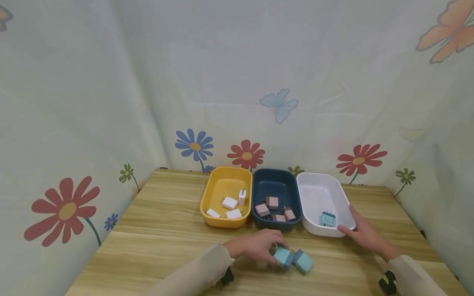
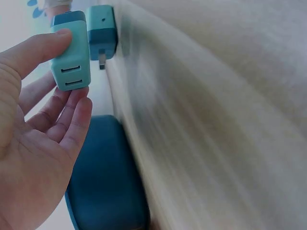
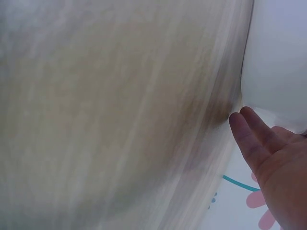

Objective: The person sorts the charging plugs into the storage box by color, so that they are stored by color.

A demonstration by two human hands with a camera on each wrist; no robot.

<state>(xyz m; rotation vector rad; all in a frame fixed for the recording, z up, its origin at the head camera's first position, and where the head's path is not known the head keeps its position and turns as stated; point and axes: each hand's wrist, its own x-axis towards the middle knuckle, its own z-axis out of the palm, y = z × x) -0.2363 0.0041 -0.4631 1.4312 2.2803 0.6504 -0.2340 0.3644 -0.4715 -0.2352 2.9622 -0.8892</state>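
My left hand [image 1: 261, 246] pinches a teal two-port USB charger [image 2: 76, 45] between thumb and fingers, low over the table in front of the bins. Right beside it lies a second teal charger [image 1: 303, 262], its metal prongs pointing toward the first. With my right hand [image 1: 366, 235] I hold the white bin [image 1: 312, 187] at its near right corner, thumb at the rim and extended fingers [image 3: 249, 136] along the outer wall. One teal charger [image 1: 328, 219] lies inside that bin. The right thumb is hidden in the right wrist view.
Left of the white bin stand a dark blue bin [image 1: 274, 181] with several pink chargers [image 1: 272, 202] and a yellow bin [image 1: 222, 183] with several white chargers [image 1: 230, 202]. All three sit side by side on a wood-grain table [image 1: 155, 238], before a flowered curtain [image 1: 222, 82].
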